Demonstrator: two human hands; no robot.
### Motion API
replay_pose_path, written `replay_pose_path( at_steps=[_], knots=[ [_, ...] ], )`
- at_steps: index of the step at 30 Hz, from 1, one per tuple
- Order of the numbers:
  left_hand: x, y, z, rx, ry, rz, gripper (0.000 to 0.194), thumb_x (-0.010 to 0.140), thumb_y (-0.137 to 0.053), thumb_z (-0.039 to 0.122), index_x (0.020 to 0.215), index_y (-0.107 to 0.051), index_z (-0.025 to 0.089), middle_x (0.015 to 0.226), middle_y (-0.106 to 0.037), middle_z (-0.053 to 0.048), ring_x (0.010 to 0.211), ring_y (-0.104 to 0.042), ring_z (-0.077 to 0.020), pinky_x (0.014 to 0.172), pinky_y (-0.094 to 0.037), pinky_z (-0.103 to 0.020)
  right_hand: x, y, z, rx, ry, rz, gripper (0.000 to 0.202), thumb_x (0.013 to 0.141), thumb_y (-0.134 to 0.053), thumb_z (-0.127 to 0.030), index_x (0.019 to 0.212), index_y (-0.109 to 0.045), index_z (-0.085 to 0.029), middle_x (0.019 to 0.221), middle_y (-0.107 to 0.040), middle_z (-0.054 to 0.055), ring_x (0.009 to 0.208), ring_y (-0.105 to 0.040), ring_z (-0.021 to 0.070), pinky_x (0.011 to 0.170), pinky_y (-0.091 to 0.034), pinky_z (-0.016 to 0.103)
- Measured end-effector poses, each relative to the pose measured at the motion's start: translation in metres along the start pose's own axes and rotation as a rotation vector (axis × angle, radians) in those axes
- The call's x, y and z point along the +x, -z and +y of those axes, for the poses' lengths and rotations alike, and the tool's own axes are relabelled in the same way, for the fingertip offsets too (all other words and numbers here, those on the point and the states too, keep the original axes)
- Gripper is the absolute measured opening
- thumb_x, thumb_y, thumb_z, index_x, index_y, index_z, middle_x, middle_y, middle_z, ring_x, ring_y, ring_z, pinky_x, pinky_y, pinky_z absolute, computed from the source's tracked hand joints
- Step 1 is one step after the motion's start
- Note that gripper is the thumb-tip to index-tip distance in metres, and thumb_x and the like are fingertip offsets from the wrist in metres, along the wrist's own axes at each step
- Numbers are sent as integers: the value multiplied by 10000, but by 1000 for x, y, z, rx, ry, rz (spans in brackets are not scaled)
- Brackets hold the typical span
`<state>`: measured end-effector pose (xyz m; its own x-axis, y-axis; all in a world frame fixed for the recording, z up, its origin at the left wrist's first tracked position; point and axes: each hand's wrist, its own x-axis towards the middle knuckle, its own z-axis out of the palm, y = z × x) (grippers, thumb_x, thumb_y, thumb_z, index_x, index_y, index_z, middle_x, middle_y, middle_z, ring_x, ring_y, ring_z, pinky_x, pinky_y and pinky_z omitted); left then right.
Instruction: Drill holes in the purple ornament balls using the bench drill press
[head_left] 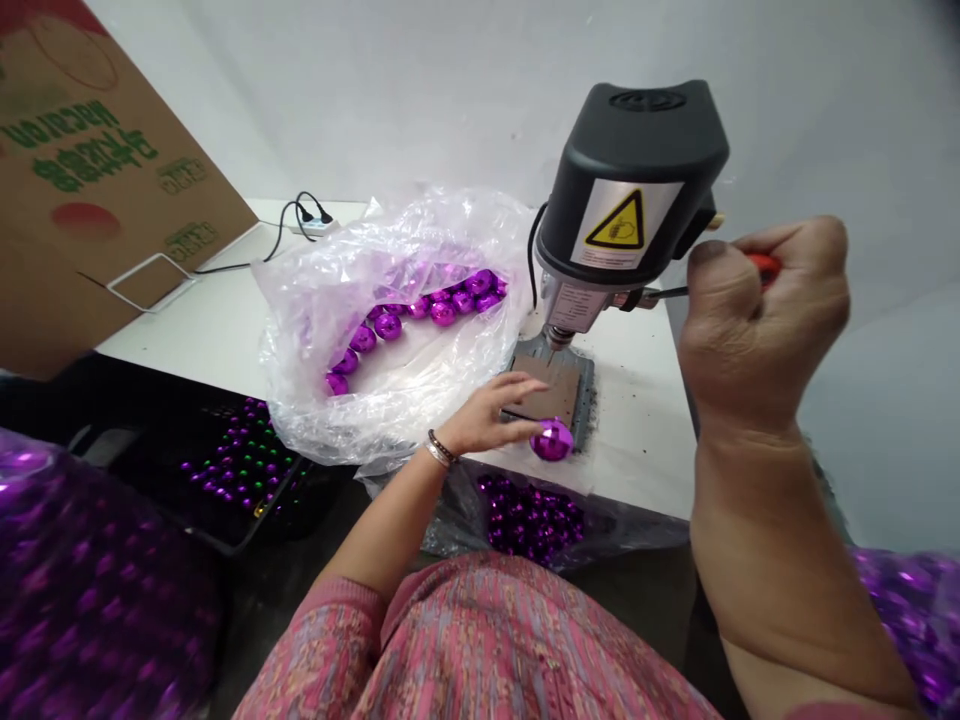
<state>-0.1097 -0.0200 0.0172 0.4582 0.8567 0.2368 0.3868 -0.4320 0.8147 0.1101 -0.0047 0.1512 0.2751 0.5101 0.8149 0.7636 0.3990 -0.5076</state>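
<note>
My left hand (491,412) reaches over the drill press base with thumb and fingers stretched apart. A shiny purple ball (552,440) is at its thumb tip, over the front edge of the base; I cannot tell if they touch. A thin dark strip shows between thumb and fingers, its kind unclear. My right hand (765,310) is closed around the feed lever (671,292) of the drill press (637,150), whose red knob (765,268) shows partly. Under the chuck (556,338), a brown board (551,385) lies on the grey base (586,390).
A clear plastic bag (300,420) on the white table (637,440) holds several purple balls (388,326). Below the front edge hangs another bag of purple balls (532,520). A cardboard box (112,200), a power strip (321,228) and purple bundles (97,600) are at left.
</note>
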Motion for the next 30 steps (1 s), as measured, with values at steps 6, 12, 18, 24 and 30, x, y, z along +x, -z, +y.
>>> replay_pose_path(
  at_steps=[6, 12, 18, 24, 30],
  knots=[
    [56, 90, -50, 229, 426, 588, 298, 863, -585, 164, 1131, -714, 178, 1058, -733, -121, 921, -666, -224, 885, -518, -373, -4, 0, 2, -5, 0, 29, 251, 835, -586, -386, 765, -517, -154, 629, -481, -29, 575, -388, 32, 563, -322, 204],
    [94, 107, -107, 339, 608, 473, 522, 702, -801, 221, 1198, -653, 155, 1235, -689, -200, 1144, -637, -333, 982, -461, -431, -4, 5, -2, -8, 24, -1, 263, 820, -579, -396, 767, -542, -141, 654, -523, -28, 577, -434, 23, 569, -355, 189],
    [86, 97, -101, 209, 662, 413, 573, 728, -771, 292, 1260, -599, 167, 1197, -700, -147, 1102, -644, -300, 957, -476, -389, -4, 8, -6, -13, -2, -49, 262, 865, -546, -379, 787, -517, -131, 668, -478, -49, 572, -375, 2, 565, -340, 159],
    [33, 107, -41, -778, 364, 245, 556, 688, -739, 398, 1187, -563, 227, 938, -687, -25, 731, -678, -156, 642, -498, -262, 20, 4, -12, -21, -136, -90, 244, 853, -532, -328, 730, -432, -143, 636, -407, -67, 596, -309, 0, 617, -278, 193],
    [-5, 63, 1, -1027, 379, 54, 625, 657, -817, 398, 1207, -562, 249, 1047, -694, -55, 758, -677, -154, 568, -462, -229, 56, -7, -13, -40, -364, -195, 298, 858, -516, -240, 628, -347, -152, 594, -288, -57, 599, -232, 14, 624, -220, 243]
  ],
)
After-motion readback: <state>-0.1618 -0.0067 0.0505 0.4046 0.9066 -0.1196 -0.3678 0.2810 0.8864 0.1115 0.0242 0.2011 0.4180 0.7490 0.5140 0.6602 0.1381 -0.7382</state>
